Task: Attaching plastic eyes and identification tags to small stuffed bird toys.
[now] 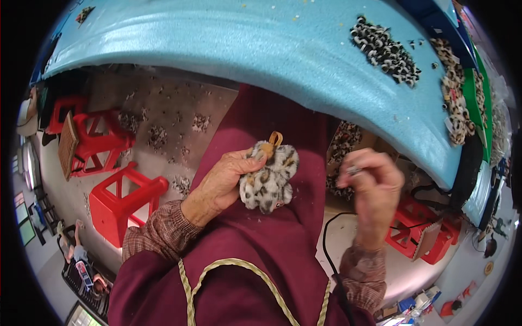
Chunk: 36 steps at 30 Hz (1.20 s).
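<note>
My left hand [218,182] grips a small plush piece [270,182] over my lap. Its fur is white with black and tan spots, and an orange-yellow loop [276,138] stands up from its top edge. The left thumb presses on its upper left side. Away to the right, my right hand [374,182] is raised apart from the plush, its fingers bent together in a pinch. Something small and greyish shows at those fingertips, too blurred to name. Under both hands lies a maroon apron [244,233] with pale striped trim.
A blue covered table [217,41] curves across the front. On it lie a black-and-white fuzzy heap [386,51] and spotted pieces [457,103] beside a green tray [483,103]. Red stools [122,201] stand left and right. A box of scraps [348,138] sits below the table.
</note>
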Each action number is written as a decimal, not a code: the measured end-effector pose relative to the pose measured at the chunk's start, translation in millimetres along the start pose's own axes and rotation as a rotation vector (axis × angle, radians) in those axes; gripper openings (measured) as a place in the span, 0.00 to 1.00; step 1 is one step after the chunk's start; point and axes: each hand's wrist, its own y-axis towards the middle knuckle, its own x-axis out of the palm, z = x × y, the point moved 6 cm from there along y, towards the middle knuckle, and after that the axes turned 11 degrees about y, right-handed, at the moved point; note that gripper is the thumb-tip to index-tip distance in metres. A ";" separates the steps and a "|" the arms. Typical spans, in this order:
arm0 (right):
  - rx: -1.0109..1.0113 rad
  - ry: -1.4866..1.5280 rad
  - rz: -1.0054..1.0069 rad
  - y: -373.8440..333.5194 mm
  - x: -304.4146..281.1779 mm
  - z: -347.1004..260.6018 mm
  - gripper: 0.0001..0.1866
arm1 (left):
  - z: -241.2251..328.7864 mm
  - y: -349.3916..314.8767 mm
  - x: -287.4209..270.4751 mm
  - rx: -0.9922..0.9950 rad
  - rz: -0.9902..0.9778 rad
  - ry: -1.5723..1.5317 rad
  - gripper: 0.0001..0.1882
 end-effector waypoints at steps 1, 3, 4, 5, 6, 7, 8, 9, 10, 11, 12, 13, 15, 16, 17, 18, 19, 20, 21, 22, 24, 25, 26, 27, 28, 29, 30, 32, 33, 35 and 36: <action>0.096 0.008 0.023 -9.8 12.5 13.5 0.08 | -3.8 0.6 -3.1 -0.001 0.018 0.029 0.16; 0.174 0.015 -0.056 -18.2 25.3 42.5 0.08 | -10.9 1.7 -2.4 -0.014 0.020 0.034 0.16; 0.179 -0.044 -0.082 -21.1 29.0 51.8 0.09 | -13.2 1.9 -2.5 -0.017 0.017 0.043 0.16; 0.209 -0.088 -0.055 -25.4 30.7 59.0 0.09 | -15.3 0.5 -4.0 -0.037 0.018 0.082 0.16; 0.237 -0.133 -0.034 -28.1 30.6 64.9 0.10 | -16.1 0.1 -5.1 -0.043 0.026 0.078 0.16; 0.248 -0.129 -0.033 -29.7 29.2 69.9 0.10 | -17.0 -0.1 -5.4 -0.049 0.023 0.080 0.16; 0.269 -0.067 -0.019 -31.6 27.3 75.8 0.10 | -18.3 -0.8 -5.6 -0.055 0.019 0.082 0.16; 0.287 -0.009 -0.005 -31.8 25.9 79.4 0.10 | -18.3 -0.9 -5.4 -0.060 0.023 0.076 0.16; 0.295 -0.009 -0.004 -32.1 25.4 81.2 0.10 | -18.9 -1.3 -3.5 -0.073 0.002 0.039 0.16; 0.319 0.019 -0.005 -32.9 25.5 83.9 0.09 | -20.4 -1.5 -2.3 -0.086 -0.019 0.001 0.16; 0.342 0.047 -0.006 -33.5 25.7 86.0 0.09 | -21.9 -1.0 -3.3 -0.090 -0.015 -0.004 0.16; 0.349 0.047 -0.005 -34.0 25.7 87.1 0.09 | -23.2 -0.4 -5.6 -0.086 0.004 0.017 0.16; 0.352 0.041 0.020 -35.4 24.4 88.9 0.09 | -24.9 -0.2 -8.1 -0.085 0.026 0.033 0.16; 0.358 0.041 0.021 -35.9 24.3 90.2 0.09 | -25.3 -0.7 -8.6 -0.094 0.036 0.041 0.16; 0.350 0.006 0.006 -35.7 24.7 90.9 0.09 | -25.6 -1.4 -9.1 -0.103 0.047 0.049 0.16; 0.342 -0.028 -0.007 -35.4 24.9 91.1 0.09 | -25.2 -1.8 -8.4 -0.107 0.048 0.047 0.16; 0.346 -0.028 -0.006 -35.4 24.7 91.5 0.09 | -24.1 -2.4 -8.6 -0.100 0.062 0.084 0.16; 0.337 -0.059 -0.011 -35.1 24.8 90.9 0.09 | -23.4 -2.9 -9.0 -0.094 0.077 0.122 0.16; 0.328 -0.090 -0.017 -34.4 25.2 90.2 0.08 | -23.7 -3.4 -8.9 -0.096 0.078 0.120 0.16; 0.331 -0.090 -0.017 -34.0 25.5 89.7 0.08 | -23.2 -3.8 -9.5 -0.083 0.090 0.164 0.14; 0.311 -0.222 -0.041 -32.3 26.5 86.6 0.07 | -23.3 -4.3 -10.5 -0.072 0.102 0.207 0.13; 0.314 -0.222 -0.039 -31.6 26.9 85.4 0.07 | -21.6 -4.5 -11.1 -0.042 0.100 0.278 0.11; 0.324 -0.266 -0.044 -31.2 27.2 84.7 0.07 | -20.0 -5.0 -11.4 -0.013 0.098 0.350 0.10; 0.333 -0.311 -0.049 -30.9 26.9 84.8 0.07 | -17.7 -6.4 -10.4 -0.014 0.096 0.347 0.10; 0.335 -0.313 -0.047 -31.3 26.8 85.5 0.07 | -10.0 -9.3 -6.6 0.027 0.089 0.546 0.11; 0.296 -0.371 -0.073 -31.2 28.7 84.6 0.07 | -4.6 -11.1 -3.1 0.069 0.080 0.744 0.13; 0.253 -0.424 -0.097 -31.2 30.0 82.9 0.07 | -4.0 -11.6 -0.8 0.067 0.079 0.745 0.13; 0.154 -0.488 -0.114 -33.5 29.8 83.4 0.07 | 4.4 -15.9 13.1 0.300 0.032 1.040 0.16; 0.054 -0.553 -0.136 -34.0 32.3 81.9 0.07 | -2.5 -14.7 11.0 0.321 0.063 0.950 0.14; 0.076 -0.571 -0.112 -40.3 32.6 86.6 0.07 | -5.4 -15.4 16.7 0.371 0.062 1.059 0.15; 0.094 -0.584 -0.093 -43.5 32.4 89.5 0.07 | -5.1 -15.9 19.0 0.424 0.068 1.172 0.16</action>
